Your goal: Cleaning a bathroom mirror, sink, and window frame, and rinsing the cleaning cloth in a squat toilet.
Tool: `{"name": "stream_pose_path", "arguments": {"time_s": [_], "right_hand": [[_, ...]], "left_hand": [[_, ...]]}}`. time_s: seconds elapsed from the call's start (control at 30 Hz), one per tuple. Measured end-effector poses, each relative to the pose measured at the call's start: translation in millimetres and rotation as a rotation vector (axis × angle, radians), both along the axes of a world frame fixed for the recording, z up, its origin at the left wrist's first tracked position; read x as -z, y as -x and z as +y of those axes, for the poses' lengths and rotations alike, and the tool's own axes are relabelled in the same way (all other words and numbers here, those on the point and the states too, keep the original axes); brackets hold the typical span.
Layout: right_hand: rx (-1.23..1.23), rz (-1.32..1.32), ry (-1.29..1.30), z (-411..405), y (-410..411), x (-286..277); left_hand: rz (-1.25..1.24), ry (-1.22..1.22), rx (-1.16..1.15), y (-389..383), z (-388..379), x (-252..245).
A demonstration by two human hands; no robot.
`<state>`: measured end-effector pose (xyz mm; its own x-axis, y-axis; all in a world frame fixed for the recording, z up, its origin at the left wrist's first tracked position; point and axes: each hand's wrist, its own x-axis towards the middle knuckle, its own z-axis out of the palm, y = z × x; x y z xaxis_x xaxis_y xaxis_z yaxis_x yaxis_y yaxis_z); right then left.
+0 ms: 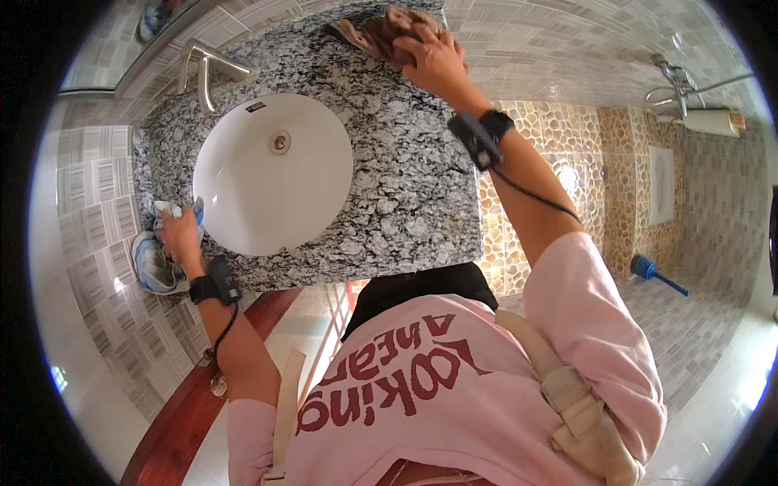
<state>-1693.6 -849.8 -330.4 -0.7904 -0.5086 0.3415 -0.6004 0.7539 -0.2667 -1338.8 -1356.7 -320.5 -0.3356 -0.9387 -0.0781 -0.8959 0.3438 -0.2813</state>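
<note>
Near the far right corner of the granite countertop [401, 200], my right hand [436, 61] presses on a bunched brown cloth [380, 37], its fingers curled over the folds. My left hand [179, 234], slightly blurred, is at the counter's left end, closed around part of a blue and white cloth [152, 264]. That cloth lies crumpled between the sink and the tiled wall. A white oval sink basin [273, 200] with a metal drain [280, 143] sits between my hands. Beyond its far left rim stands a silver faucet [209, 70].
Tiled walls [97, 212] border the counter on the left and back. To the right, a pebble-patterned floor [547, 133] leads to a squat toilet [661, 185]. A blue toilet brush [656, 273] and a wall-mounted shower mixer [678, 79] are farther right. A reddish wooden door frame [188, 413] is at lower left.
</note>
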Motion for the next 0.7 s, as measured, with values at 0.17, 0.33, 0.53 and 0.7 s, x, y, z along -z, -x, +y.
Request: {"name": "stream_pose_path", "arguments": {"time_s": [0.17,0.33,0.53,0.7], "right_hand": [[-0.207,-0.184,-0.033,48,-126,-3],[-0.524,-0.369,0.033,144,-285,-53],[-0.469,-0.221,0.26,108,-257,-25],[-0.006,-0.136,0.266,71,-223,-4]], "left_hand": [[0.431,-0.059,0.273,86,143,-32],[0.656,-0.318,0.72,120,225,-24],[0.65,-0.689,1.086,116,344,-13],[0.636,-0.919,1.254,143,394,12]]}}
